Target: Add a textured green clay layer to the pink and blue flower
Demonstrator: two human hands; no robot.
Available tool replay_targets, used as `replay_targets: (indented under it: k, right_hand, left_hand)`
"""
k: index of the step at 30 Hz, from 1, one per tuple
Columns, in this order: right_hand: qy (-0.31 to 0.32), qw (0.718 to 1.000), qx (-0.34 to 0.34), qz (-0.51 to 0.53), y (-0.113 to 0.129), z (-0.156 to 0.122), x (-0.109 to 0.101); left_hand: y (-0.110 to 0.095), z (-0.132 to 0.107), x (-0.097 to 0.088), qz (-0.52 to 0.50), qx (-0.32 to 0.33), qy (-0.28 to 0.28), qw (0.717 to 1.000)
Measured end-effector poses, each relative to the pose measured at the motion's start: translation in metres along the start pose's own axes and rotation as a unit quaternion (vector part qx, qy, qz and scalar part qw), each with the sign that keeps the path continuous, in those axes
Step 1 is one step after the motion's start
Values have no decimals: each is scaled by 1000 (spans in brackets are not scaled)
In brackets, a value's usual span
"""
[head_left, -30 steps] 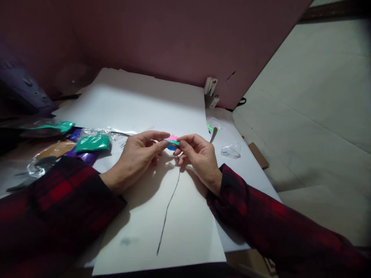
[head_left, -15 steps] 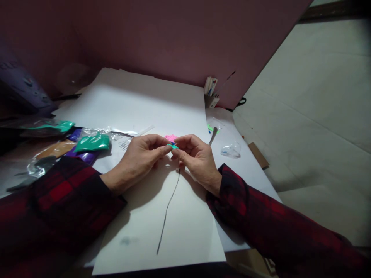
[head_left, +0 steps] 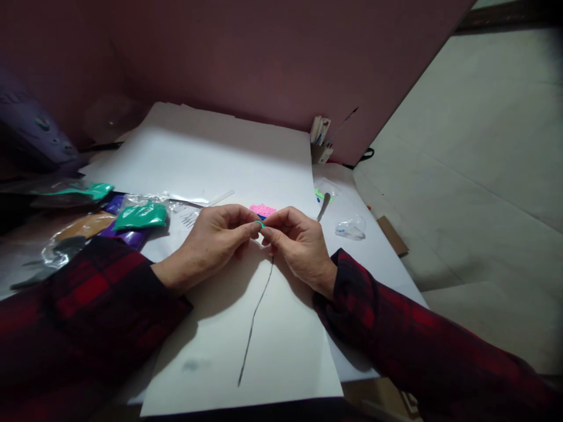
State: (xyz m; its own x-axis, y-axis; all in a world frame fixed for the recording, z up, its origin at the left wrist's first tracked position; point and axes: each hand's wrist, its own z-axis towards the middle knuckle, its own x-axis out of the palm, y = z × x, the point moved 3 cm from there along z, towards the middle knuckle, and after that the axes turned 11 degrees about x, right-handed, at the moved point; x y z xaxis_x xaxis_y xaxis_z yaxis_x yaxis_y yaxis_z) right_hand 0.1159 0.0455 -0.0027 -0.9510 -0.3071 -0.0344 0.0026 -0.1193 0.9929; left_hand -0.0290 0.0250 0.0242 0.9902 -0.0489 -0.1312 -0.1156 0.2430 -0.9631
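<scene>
On my left, the packets lie bunched, probably kept within reach. My left hand pinches one side of the teal bit above the paper; just beyond sits the pink clump. My right hand pinches the other side, since so small a piece seems to need steadying from both. Farther right, the handle and the plastic rest apart from my hands, likely out of their way.

Packets left of left hand
</scene>
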Motion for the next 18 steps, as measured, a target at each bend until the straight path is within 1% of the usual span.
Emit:
replay_targets:
  k: [2,4,8,10,12,14,16,18]
  right_hand:
    - [-11,1000,-3,1,1,-1,1]
    - [-41,999,-8,2,3,0,0]
    - [-131,991,10,22,6,4,-7]
    - [-149,988,23,39,6,5,-10]
    - [-136,989,33,50,5,7,-10]
    - [-108,992,38,54,4,7,-9]
    - [-77,995,31,51,4,6,-7]
    - [-51,997,18,46,5,4,-5]
  left_hand:
    - [2,0,0,-13,-2,-4,1000]
    - [6,1,-2,-38,2,-22,999]
    - [13,4,-9,-81,21,-103,991]
    - [14,6,-11,-99,24,-122,987]
    - [13,6,-10,-117,26,-101,988]
    - [11,6,-7,-124,25,-60,990]
    - [9,4,-4,-113,15,-24,993]
    - [8,3,-1,-94,-2,-2,996]
